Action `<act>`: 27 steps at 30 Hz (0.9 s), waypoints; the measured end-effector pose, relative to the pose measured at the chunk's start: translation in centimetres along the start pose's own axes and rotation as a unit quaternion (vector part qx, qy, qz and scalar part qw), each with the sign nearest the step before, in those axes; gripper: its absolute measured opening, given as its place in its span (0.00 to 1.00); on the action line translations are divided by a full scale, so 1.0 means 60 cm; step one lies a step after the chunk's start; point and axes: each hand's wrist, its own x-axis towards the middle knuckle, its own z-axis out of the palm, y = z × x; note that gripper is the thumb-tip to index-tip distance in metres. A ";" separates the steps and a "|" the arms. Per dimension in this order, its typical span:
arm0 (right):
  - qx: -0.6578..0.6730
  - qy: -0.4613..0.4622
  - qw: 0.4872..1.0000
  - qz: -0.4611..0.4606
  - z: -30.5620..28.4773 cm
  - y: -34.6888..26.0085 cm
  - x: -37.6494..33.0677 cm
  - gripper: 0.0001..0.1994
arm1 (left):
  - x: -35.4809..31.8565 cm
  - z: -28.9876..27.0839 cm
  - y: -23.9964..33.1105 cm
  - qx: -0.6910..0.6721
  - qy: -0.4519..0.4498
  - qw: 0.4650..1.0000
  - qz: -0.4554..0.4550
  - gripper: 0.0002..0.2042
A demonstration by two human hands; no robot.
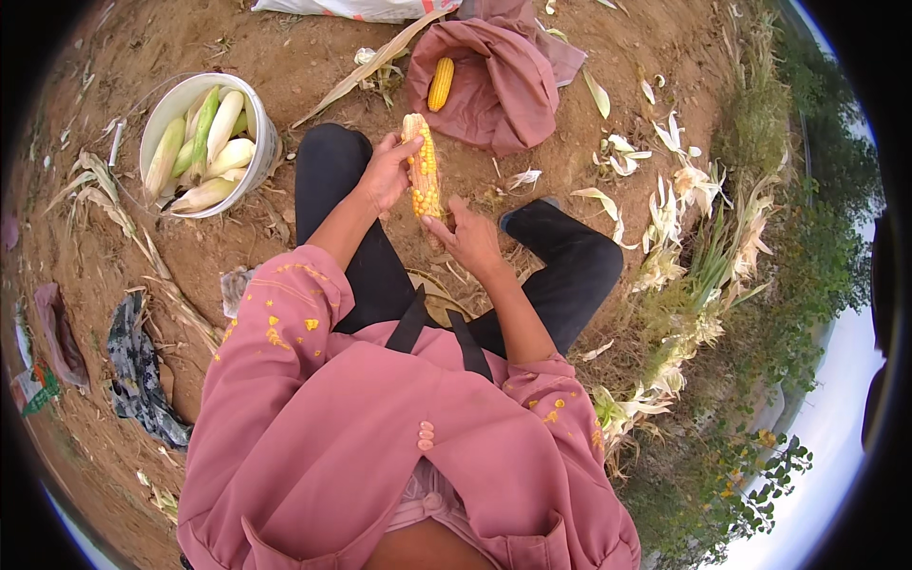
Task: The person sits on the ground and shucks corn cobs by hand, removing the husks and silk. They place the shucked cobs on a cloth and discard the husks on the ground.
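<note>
Between my hands is an ear of corn (pixel 423 171), bare of husk, with patchy yellow kernels and a paler strip down its side. My left hand (pixel 388 173) grips it at the upper part, thumb laid across the cob. At its lower end, the thumb and fingers of my right hand (pixel 467 233) close around the butt. Just beyond, a pinkish-brown cloth sack (pixel 518 95) lies with its mouth spread toward me, and one husked yellow ear (pixel 440 84) rests inside the mouth.
A white bucket (pixel 261 157) of ears in their husks stands at the left. Peeled husks (pixel 665 223) litter the right side beside weeds. Dark camouflage cloth (pixel 138 370) lies at the left. A white sack (pixel 361 8) is at the far edge, and a dry stalk (pixel 370 68) points toward it.
</note>
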 end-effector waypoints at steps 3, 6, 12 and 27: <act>-0.028 0.039 0.997 -0.053 -0.007 -0.005 -0.003 0.19 | -0.001 -0.002 0.000 0.004 -0.020 1.000 -0.019 0.14; -0.043 0.085 0.991 -0.089 -0.001 0.001 -0.004 0.17 | -0.003 0.000 -0.002 -0.012 -0.016 1.000 -0.005 0.14; -0.045 0.139 0.983 -0.115 0.015 -0.004 -0.004 0.14 | -0.003 0.001 0.000 -0.007 -0.034 0.999 -0.019 0.14; -0.135 0.011 0.982 0.132 0.014 0.135 -0.005 0.14 | -0.008 -0.007 0.006 -0.069 -0.059 0.995 -0.032 0.16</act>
